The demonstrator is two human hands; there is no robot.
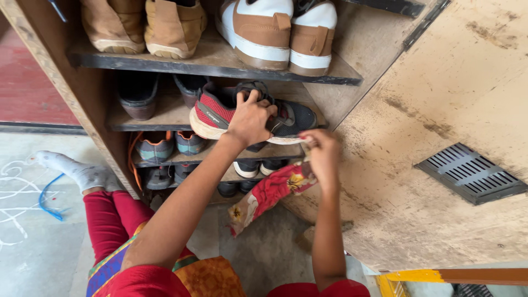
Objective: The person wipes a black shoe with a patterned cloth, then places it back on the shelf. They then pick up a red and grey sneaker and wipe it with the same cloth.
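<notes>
While left hand [251,117] clasps one red-black sneaker [250,113], right hand [323,151] grip pinches one red cloth [272,190].

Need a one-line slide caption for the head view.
Left hand grips a red-and-black sneaker on a wooden shoe rack; right hand holds a red cloth.

Red sleeves, red trousers, patterned tunic, perhaps a grey sock [82,173]

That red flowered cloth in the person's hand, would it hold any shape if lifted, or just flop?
The red flowered cloth probably flops: it hangs limp and folded from the right hand. It seems light, since fingertips alone hold it. It would likely drape over the sneaker rather than slide off.
</notes>
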